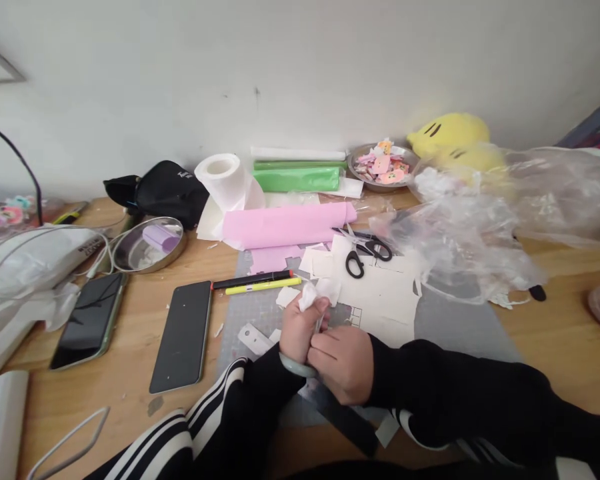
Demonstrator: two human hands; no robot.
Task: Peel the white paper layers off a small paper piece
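Note:
My left hand (296, 333) is closed, and a white crumpled piece of thin paper or tissue (309, 296) sticks out above its thumb. Pressed against it, my right hand (344, 360) has its fingers curled in, so whatever they pinch is hidden. Both hands are over a grey cutting mat (445, 333). Just beyond them lie cut pieces of cream paper (390, 300) with black-handled scissors (365, 252) on top. A metal ruler (255, 339) shows beside my left wrist.
Left of the mat are a yellow pen (263, 286), a black pen (255, 279) and two phones (181, 337). A pink roll (287, 225), a white roll (225, 183) and a bowl of small pink cutouts (383, 167) stand behind. Clear plastic bags (465, 233) spread on the right.

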